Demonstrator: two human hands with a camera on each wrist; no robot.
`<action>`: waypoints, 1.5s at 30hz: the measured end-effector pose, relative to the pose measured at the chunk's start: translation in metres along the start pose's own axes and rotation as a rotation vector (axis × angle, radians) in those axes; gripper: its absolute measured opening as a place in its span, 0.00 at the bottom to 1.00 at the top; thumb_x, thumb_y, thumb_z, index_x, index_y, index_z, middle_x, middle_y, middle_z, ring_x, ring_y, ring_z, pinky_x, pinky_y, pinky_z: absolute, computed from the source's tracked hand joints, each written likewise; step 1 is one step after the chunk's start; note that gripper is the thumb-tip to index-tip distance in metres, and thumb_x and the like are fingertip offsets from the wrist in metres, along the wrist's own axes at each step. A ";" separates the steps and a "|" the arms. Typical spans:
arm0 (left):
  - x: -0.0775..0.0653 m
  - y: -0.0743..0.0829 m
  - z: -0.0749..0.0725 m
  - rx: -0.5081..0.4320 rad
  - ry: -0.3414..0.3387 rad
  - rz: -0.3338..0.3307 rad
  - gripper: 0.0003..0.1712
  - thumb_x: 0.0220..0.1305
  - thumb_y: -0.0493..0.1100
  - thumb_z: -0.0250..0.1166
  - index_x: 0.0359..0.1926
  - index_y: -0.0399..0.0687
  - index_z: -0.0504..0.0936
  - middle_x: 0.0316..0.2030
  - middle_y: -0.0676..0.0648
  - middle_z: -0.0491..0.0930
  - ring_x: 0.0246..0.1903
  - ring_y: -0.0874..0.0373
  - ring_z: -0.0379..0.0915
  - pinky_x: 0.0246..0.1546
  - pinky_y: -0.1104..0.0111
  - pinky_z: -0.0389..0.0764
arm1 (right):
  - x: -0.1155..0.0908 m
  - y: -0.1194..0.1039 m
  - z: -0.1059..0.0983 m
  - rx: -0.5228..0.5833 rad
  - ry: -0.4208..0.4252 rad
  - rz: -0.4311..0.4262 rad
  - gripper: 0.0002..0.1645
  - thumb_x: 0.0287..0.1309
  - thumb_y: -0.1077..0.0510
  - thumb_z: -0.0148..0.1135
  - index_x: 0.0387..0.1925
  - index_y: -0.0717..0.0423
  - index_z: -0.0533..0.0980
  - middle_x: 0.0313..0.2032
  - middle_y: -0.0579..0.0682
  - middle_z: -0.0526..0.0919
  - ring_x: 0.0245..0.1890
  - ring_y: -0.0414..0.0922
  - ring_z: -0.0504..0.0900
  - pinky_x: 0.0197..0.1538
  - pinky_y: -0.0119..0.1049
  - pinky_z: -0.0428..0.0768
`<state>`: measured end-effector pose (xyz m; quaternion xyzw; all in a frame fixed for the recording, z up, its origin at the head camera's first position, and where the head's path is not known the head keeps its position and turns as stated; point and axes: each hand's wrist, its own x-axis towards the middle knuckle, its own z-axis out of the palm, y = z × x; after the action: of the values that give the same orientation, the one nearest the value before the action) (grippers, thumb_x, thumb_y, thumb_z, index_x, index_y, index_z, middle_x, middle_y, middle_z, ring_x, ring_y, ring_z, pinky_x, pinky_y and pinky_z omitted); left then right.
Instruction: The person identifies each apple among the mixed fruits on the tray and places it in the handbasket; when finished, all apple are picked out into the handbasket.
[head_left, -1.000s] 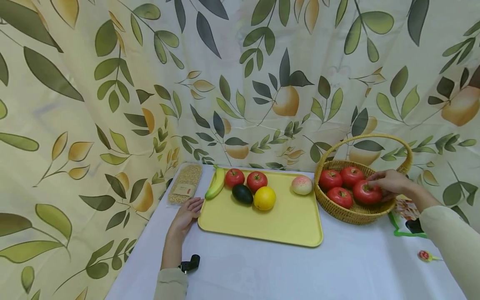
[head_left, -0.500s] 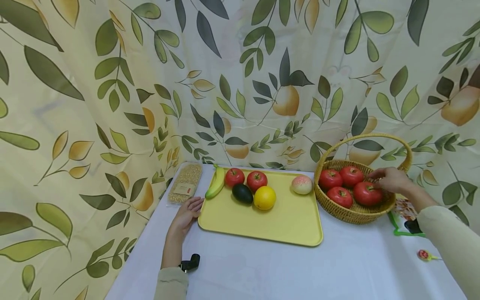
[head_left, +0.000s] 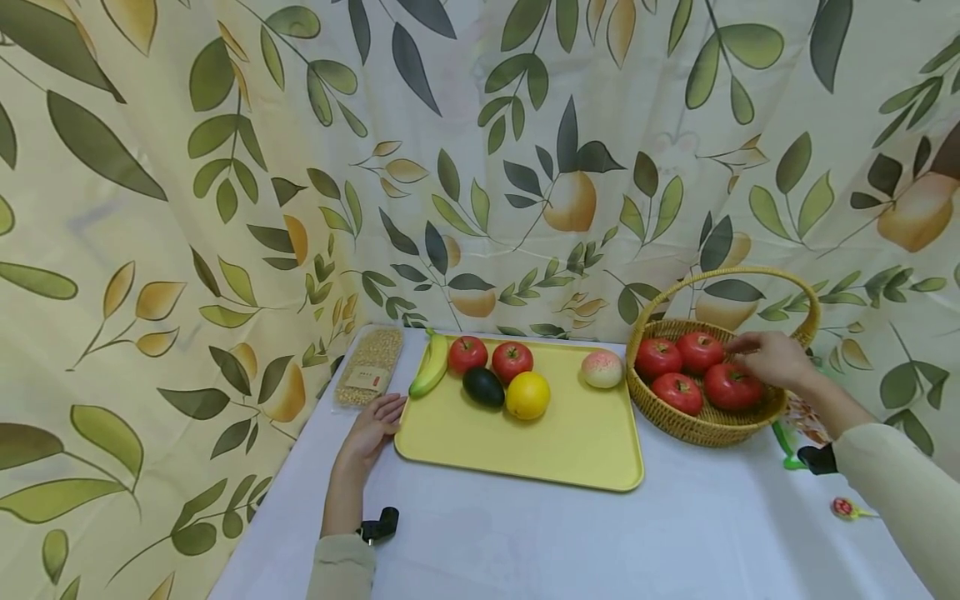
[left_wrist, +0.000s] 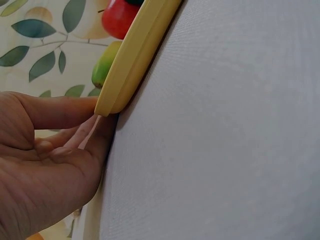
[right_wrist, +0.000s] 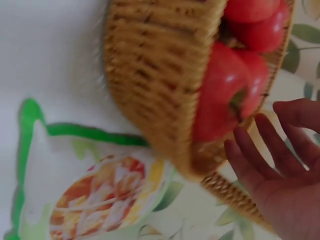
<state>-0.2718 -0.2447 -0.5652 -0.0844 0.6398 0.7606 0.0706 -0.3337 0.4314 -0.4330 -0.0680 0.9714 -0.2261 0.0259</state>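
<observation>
At the left edge of the yellow tray, my left hand holds the rim between its digits, some above and some below in the left wrist view. My right hand is over the right side of the wicker basket. Its fingers are spread and relaxed, holding nothing, near a big red apple. Several red apples lie in the basket. On the tray are a green-yellow banana, a red apple, another apple, a dark avocado, a yellow orange-like fruit and a peach.
A clear packet of pale grains lies left of the tray. Right of the basket is a green-edged printed bag, partly hidden by my right arm in the head view. A lollipop-like item lies nearer. A leaf-print cloth hangs behind.
My right hand has let go of the large apple on the basket's right side and lifted slightly up off it. The left hand stays at the tray's edge.
</observation>
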 end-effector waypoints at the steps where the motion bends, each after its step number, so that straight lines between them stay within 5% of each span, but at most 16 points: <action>1: 0.000 0.000 0.000 -0.003 -0.002 0.001 0.38 0.65 0.16 0.49 0.76 0.28 0.58 0.74 0.29 0.63 0.75 0.38 0.59 0.75 0.49 0.63 | -0.001 -0.005 0.000 0.007 0.007 0.004 0.22 0.68 0.59 0.59 0.56 0.72 0.78 0.54 0.76 0.80 0.53 0.69 0.77 0.48 0.59 0.78; 9: 0.000 0.001 -0.001 -0.018 -0.007 -0.004 0.39 0.64 0.15 0.49 0.77 0.28 0.57 0.74 0.28 0.62 0.76 0.38 0.58 0.75 0.51 0.63 | -0.008 -0.058 -0.006 0.015 0.064 -0.039 0.19 0.71 0.56 0.60 0.54 0.66 0.83 0.52 0.70 0.85 0.52 0.67 0.81 0.47 0.56 0.81; 18: 0.000 0.001 -0.002 -0.021 0.001 -0.011 0.39 0.64 0.15 0.49 0.76 0.29 0.58 0.74 0.29 0.63 0.76 0.38 0.59 0.75 0.52 0.64 | -0.014 -0.111 -0.002 0.103 0.070 -0.077 0.20 0.72 0.52 0.61 0.55 0.62 0.83 0.55 0.69 0.83 0.55 0.67 0.80 0.55 0.64 0.78; 26: -0.001 0.000 0.000 -0.019 -0.007 -0.008 0.39 0.64 0.15 0.48 0.76 0.29 0.58 0.74 0.29 0.63 0.76 0.39 0.58 0.75 0.51 0.63 | -0.009 -0.147 0.000 0.149 -0.003 -0.105 0.20 0.70 0.51 0.65 0.55 0.60 0.84 0.53 0.62 0.84 0.48 0.53 0.75 0.42 0.38 0.76; 34: -0.002 0.002 0.001 -0.031 -0.010 0.003 0.39 0.63 0.14 0.48 0.76 0.27 0.56 0.74 0.28 0.62 0.76 0.38 0.58 0.76 0.52 0.63 | 0.007 -0.177 0.012 0.283 -0.045 -0.126 0.18 0.70 0.56 0.65 0.54 0.64 0.83 0.48 0.61 0.88 0.39 0.42 0.86 0.40 0.32 0.86; 45: -0.001 0.001 0.001 -0.018 0.012 -0.022 0.39 0.64 0.16 0.49 0.76 0.29 0.59 0.74 0.29 0.64 0.75 0.38 0.59 0.75 0.50 0.63 | 0.022 -0.206 0.035 0.408 -0.133 -0.131 0.19 0.72 0.57 0.63 0.56 0.65 0.81 0.48 0.59 0.88 0.50 0.59 0.87 0.42 0.40 0.90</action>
<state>-0.2713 -0.2436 -0.5633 -0.0964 0.6325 0.7649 0.0745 -0.3282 0.2304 -0.3733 -0.1390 0.8952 -0.4142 0.0882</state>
